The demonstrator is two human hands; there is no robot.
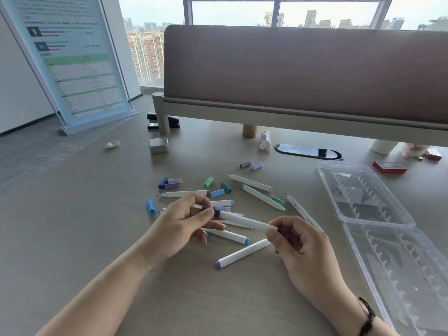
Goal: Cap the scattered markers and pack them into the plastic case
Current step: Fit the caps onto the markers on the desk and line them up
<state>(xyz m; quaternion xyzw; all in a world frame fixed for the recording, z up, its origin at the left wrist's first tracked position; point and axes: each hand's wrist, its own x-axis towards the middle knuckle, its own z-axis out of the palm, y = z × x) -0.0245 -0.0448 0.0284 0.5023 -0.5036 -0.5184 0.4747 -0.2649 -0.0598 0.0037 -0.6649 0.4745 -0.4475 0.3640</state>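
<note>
A pale wood-grain desk (72, 238) fills the near part of the scene. Across its far side stands a grey-brown fabric divider (303, 73) in a light frame, raised on short legs, one of them a ribbed wooden peg (249, 130). An oval black cable port (309, 151) is set in the desk just near the divider. Beyond the divider, tall windows (327, 10) with grey frames show city towers under a hazy, bright sky; daylight falls softly over the desk. At far left a leaning printed sign board (70, 57) stands on grey carpet (36, 151), against a white wall (17, 81).
</note>
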